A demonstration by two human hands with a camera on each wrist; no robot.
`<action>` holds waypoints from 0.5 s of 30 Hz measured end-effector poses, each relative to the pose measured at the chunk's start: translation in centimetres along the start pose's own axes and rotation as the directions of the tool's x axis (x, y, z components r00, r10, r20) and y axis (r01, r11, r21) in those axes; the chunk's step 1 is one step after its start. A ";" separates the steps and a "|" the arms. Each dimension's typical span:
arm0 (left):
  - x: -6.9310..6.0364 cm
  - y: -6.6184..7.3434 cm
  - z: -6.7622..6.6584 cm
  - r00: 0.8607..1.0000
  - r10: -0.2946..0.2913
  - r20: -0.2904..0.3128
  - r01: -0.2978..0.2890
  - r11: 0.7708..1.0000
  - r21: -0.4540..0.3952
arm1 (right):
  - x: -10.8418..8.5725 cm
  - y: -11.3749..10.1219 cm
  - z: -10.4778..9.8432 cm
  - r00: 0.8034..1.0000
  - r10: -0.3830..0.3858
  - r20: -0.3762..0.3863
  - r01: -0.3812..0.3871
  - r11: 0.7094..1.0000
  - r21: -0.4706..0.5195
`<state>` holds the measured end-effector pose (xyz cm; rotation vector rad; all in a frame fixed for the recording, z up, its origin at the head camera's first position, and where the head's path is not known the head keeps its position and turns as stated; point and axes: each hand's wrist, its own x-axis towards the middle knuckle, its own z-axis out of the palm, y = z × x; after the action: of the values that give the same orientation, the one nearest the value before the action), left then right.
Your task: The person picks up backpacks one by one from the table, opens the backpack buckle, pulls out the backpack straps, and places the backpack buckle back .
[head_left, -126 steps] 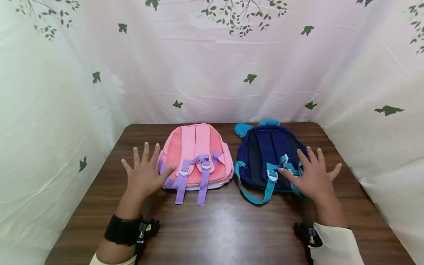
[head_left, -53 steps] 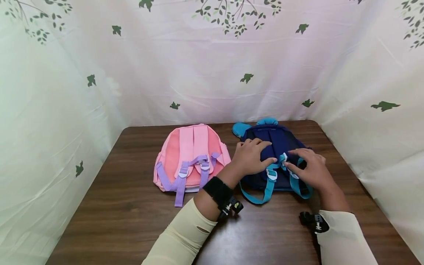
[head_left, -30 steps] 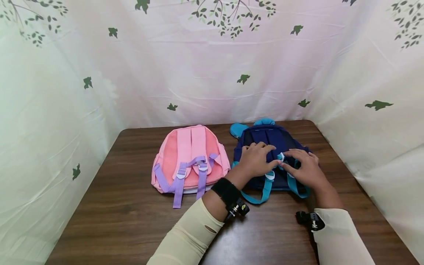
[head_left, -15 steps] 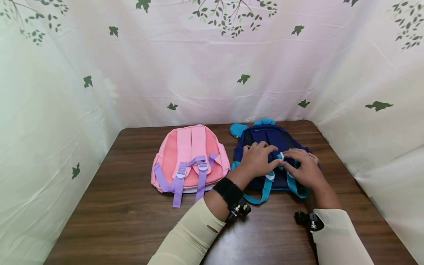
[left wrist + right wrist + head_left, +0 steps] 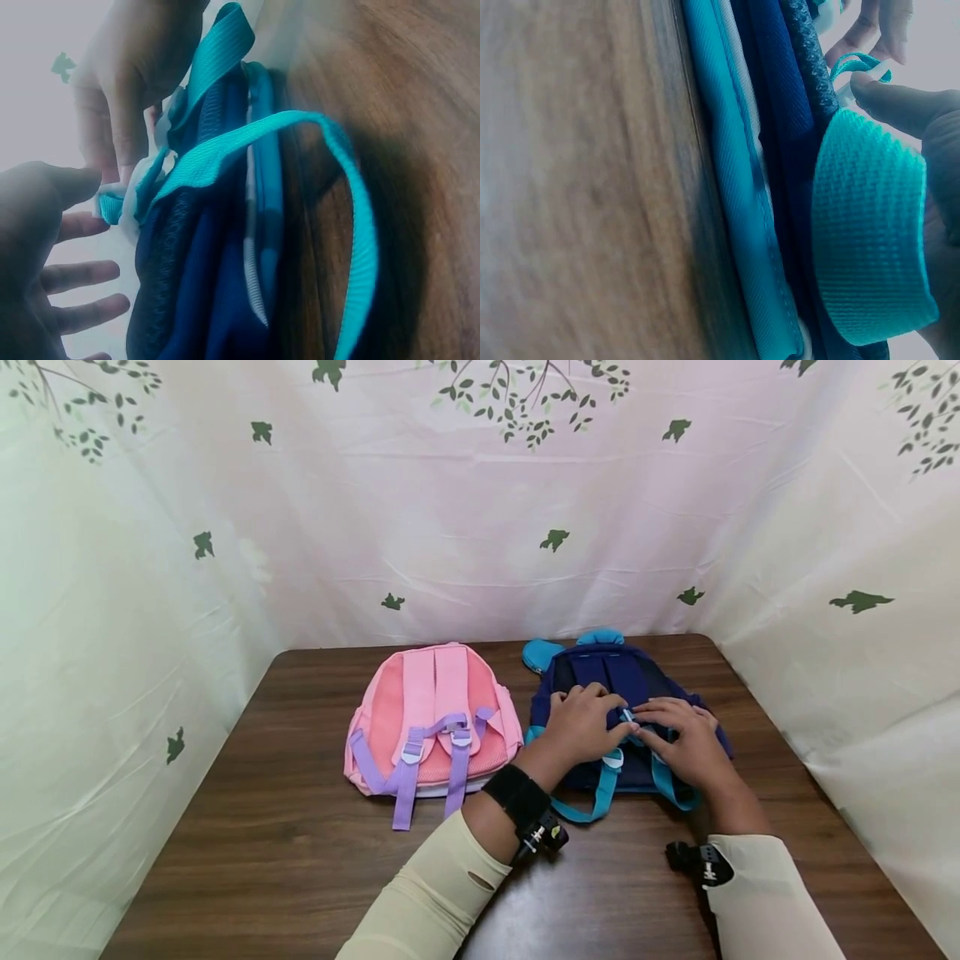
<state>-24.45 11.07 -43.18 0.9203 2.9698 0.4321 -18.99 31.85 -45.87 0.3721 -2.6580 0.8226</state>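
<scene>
In the head view a navy backpack (image 5: 626, 668) with teal straps lies back-panel up at the right. Both hands meet over its middle. The left hand (image 5: 581, 722) pinches a small white buckle (image 5: 627, 717) on a teal strap between thumb and fingers. From the other side the right hand (image 5: 686, 739) pinches the same buckle piece. The left wrist view shows the teal strap end (image 5: 111, 208) at the left thumb and fingertips, beside the right fingers. A wide teal strap loop (image 5: 870, 232) stands in front of the right palm in the right wrist view.
A pink backpack (image 5: 386, 718) with purple straps lies left of the navy one on the brown wooden table (image 5: 300, 852). A teal round pouch (image 5: 542, 655) sits at the navy bag's top left. Printed fabric (image 5: 465, 527) hangs around the table.
From spread apart over the two bags, both hands have come together on the navy backpack and taken hold of its buckle. In the last half second the buckle has tilted and shifted slightly left.
</scene>
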 end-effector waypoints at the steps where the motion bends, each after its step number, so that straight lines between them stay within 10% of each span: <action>1: -0.1 0.0 0.1 1.000 0.001 -0.004 -0.001 1.000 0.002 | 0.0 0.0 0.0 1.000 -0.004 0.000 0.004 1.000 0.002; 15: -0.4 -0.2 0.4 0.999 0.012 -0.049 -0.012 1.000 -0.004 | 0.1 -0.1 0.0 0.999 -0.036 -0.006 0.036 0.999 0.033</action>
<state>-24.23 10.76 -43.65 0.9414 3.0074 0.4679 -19.02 31.76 -45.83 0.4239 -2.6274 0.8569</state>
